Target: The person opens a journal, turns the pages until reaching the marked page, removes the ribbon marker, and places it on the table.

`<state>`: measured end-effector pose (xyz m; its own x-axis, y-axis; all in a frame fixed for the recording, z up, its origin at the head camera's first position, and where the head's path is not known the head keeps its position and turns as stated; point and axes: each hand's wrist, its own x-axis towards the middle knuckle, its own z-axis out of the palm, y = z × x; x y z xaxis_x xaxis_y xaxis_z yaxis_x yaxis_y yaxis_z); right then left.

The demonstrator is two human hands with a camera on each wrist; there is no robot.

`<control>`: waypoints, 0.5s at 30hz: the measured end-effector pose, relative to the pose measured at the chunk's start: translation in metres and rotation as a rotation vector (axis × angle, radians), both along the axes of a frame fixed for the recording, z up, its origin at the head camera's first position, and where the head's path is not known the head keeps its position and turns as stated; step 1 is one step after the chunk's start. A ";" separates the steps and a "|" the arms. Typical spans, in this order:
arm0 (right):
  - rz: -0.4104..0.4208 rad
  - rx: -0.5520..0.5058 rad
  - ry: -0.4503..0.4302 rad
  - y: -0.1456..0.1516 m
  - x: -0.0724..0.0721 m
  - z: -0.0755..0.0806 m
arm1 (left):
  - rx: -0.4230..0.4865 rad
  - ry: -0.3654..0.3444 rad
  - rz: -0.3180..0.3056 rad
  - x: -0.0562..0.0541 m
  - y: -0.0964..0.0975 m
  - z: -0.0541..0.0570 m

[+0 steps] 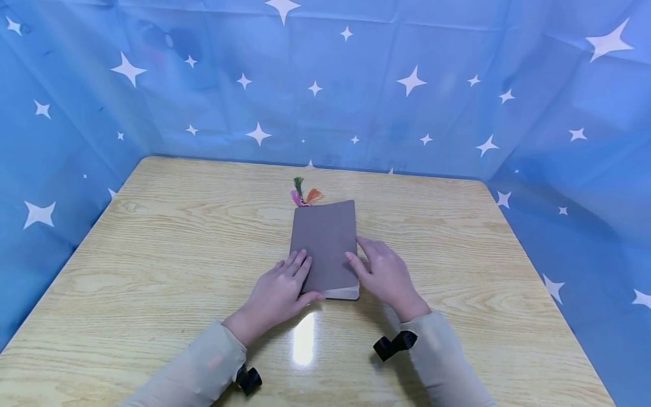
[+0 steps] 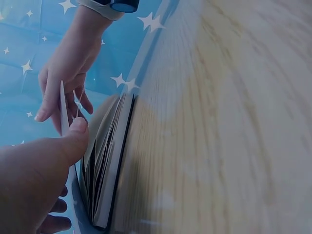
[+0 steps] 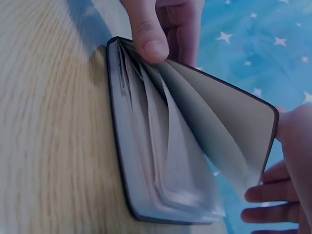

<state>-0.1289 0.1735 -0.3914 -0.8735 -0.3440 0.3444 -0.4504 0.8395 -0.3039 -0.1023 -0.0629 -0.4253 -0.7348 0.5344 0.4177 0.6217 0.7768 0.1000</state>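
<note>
A dark grey-brown notebook [image 1: 325, 243] lies on the table, its front cover raised along the right side. The loose pages [image 3: 161, 146] fan apart beneath it in the right wrist view. My left hand [image 1: 280, 288] rests on the cover's lower left, with its thumb [image 2: 73, 139] at the bottom edge. At the right edge, my right hand [image 1: 386, 274] holds the lifted cover, the thumb on its outer face and the fingers on the inner side. A tassel [image 1: 305, 195] of green, pink and orange threads sticks out past the notebook's top.
The light wood-grain table [image 1: 168, 254] spreads around the notebook on all sides. Behind it and along both sides hangs a blue cloth [image 1: 335, 107] with white stars. Black wrist cameras [image 1: 394, 345] sit on both sleeves.
</note>
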 end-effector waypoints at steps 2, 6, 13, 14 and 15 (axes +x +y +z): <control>0.019 -0.015 0.024 -0.001 0.001 0.001 | 0.011 0.013 -0.006 0.000 0.001 0.000; 0.047 -0.028 0.071 -0.002 0.002 0.004 | 0.042 0.061 -0.021 0.001 0.000 0.002; 0.066 -0.076 0.082 -0.006 0.003 0.006 | 0.124 0.136 -0.038 0.004 -0.006 0.007; 0.067 -0.082 0.079 -0.006 0.003 0.005 | 0.135 0.141 -0.036 0.004 -0.007 0.007; 0.065 -0.081 0.077 -0.007 0.004 0.005 | 0.145 0.141 -0.033 0.005 -0.008 0.007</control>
<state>-0.1252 0.1668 -0.3863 -0.8201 -0.3676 0.4384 -0.5279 0.7816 -0.3322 -0.0976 -0.0713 -0.4179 -0.6464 0.4838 0.5901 0.6625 0.7395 0.1194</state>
